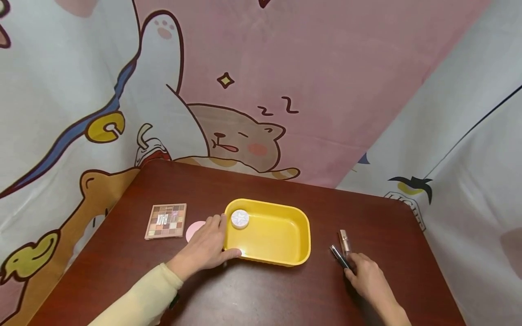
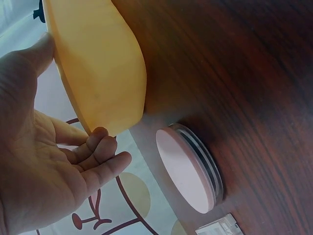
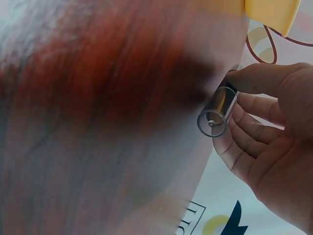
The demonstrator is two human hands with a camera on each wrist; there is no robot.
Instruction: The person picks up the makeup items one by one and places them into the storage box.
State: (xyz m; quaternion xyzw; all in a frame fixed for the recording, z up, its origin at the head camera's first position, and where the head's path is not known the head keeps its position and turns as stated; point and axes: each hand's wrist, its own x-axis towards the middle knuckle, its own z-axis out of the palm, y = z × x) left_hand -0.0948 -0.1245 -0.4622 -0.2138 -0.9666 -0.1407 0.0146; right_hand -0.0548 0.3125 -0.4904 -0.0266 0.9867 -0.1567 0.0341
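Note:
My left hand (image 1: 208,244) grips the left end of a yellow plastic basket (image 1: 303,253), thumb on the near rim and fingers at the end wall. Inside the basket, at its far left, sits a small round white case with a star pattern (image 1: 239,219). Over to the right, my right hand (image 1: 369,278) holds slim cosmetic tubes between thumb and fingers. One is a dark tube with a silvery tip (image 1: 337,254); the other, a clear tube with a pinkish cap (image 1: 344,241), shows its transparent round end (image 3: 213,122) in the right wrist view. The fingers partly hide both.
Left of the basket lies a pink round compact (image 1: 194,230), partly behind the left hand; the left wrist view shows its pink lid (image 2: 183,169). Farther left is an eyeshadow palette (image 1: 166,221). Printed cloth (image 1: 326,90) surrounds the brown table (image 1: 261,299) on its far side and both ends.

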